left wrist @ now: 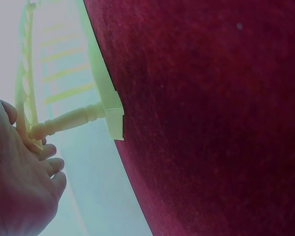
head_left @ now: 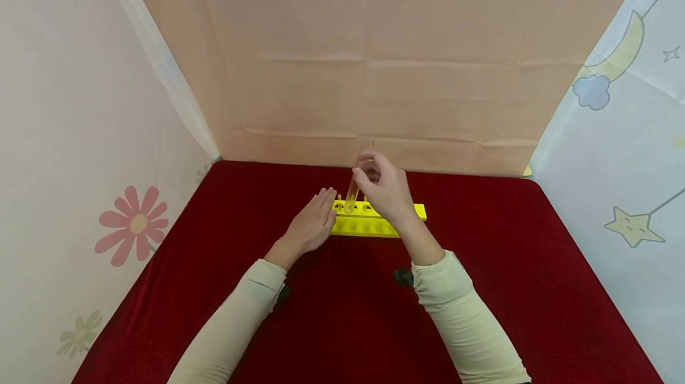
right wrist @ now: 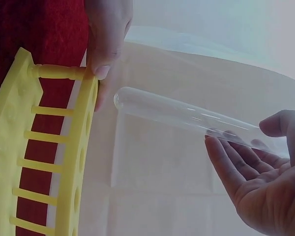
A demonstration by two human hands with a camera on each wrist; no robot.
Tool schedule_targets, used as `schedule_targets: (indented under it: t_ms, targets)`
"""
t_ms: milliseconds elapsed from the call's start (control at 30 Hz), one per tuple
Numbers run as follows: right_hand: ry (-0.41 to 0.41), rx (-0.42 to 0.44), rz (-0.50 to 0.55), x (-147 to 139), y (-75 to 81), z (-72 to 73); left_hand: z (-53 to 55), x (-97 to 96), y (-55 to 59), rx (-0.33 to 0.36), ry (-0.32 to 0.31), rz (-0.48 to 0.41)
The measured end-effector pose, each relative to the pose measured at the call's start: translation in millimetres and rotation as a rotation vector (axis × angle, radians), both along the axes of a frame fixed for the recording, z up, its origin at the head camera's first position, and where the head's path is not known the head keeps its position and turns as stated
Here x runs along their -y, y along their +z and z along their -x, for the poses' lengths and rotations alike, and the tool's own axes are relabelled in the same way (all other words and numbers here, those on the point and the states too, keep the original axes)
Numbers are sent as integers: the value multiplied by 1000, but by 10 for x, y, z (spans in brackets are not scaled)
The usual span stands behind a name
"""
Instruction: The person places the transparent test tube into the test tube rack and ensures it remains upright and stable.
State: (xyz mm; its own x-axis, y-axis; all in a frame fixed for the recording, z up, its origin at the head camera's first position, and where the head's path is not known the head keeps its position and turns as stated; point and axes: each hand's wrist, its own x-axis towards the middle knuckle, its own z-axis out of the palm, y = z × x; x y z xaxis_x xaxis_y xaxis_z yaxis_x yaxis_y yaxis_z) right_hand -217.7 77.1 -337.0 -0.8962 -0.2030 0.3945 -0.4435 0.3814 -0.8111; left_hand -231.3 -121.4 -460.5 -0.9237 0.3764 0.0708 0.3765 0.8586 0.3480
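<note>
At twelve o'clock, your right hand [head_left: 389, 191] pinches the tube [right wrist: 167, 110] up high, likely to keep its low end free above the rack [head_left: 355, 228], while your left hand [head_left: 312, 222], fingers straight, touches the rack's nine o'clock end, maybe to steady it.

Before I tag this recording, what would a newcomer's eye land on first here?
Probably the bright yellow rack on the dark red table, the left hand at its left end. Next, the clear tube in the right hand, its rounded end above the rack.
</note>
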Motion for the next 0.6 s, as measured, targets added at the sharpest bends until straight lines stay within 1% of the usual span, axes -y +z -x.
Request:
schedule_targets:
  t_ms: [367, 600]
  targets:
    - [-4, -6, 5, 40, -11, 35, -7, -4, 0, 10, 4, 8]
    - [-2, -16, -1, 67, -15, 60, 2, -5, 3, -2, 1, 10]
